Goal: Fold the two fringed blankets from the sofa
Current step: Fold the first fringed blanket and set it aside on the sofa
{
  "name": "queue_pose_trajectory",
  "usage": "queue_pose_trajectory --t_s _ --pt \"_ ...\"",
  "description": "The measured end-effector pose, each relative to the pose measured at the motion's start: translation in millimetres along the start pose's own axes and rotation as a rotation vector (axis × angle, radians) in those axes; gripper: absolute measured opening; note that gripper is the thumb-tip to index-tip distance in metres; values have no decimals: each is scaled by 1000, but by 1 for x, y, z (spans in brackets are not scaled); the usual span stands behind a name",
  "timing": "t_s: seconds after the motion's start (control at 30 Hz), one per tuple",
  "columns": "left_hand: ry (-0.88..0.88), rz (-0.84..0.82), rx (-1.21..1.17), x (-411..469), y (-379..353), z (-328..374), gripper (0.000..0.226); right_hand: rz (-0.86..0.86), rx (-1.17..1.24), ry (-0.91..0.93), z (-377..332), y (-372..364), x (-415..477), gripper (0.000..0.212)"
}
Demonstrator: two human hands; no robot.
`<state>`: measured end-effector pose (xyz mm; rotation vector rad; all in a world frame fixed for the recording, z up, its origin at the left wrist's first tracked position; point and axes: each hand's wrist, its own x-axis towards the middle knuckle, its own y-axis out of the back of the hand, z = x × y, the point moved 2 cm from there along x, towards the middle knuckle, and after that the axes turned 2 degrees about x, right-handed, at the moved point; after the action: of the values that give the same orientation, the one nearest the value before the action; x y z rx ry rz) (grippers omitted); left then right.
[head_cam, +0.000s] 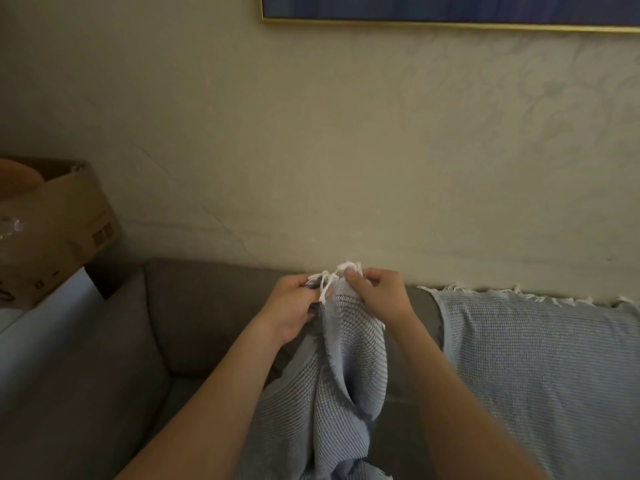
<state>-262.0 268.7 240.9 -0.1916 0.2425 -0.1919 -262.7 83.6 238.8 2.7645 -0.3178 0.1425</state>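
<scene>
1. Head view: a pale blue fringed blanket is held up over the grey sofa, its white-tasselled corner gripped by the left hand and pinched by the right hand, set close together.
2. A second fringed blanket is draped over the sofa back to the right.
3. A cardboard box is seen at left.

cream wall with a faint embossed floral pattern on its right part, 1 blue picture in a thin gold frame cut off by the top edge. far left, 1 tilted cardboard box with printed marks on its side, a rounded orange-brown thing at its top and clear crinkled plastic in front. the box sits on a pale white surface.
</scene>
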Motion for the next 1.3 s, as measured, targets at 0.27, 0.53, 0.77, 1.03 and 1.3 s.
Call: queue_pose_trajectory --t_s 0.27,0.53,0.77,1.03,1.3 --pt "-82 221 -65 21 -12 27 31 237 47 79 -9 -13 -32 16" --pt "-221 229 -153 19 -41 68 41 79 -66 206 -11 -46 -47 34" --pt "-245 297 -257 17 -42 90 47 61 -270 223 -2 -30 -41 21" --pt "-198 322 -432 12 -51 100 47 259 -693 497 -10 -30 -67 28" --pt "-98 300 -531 9 -70 90 47 290 -446 3 -50 -51 -59 49"
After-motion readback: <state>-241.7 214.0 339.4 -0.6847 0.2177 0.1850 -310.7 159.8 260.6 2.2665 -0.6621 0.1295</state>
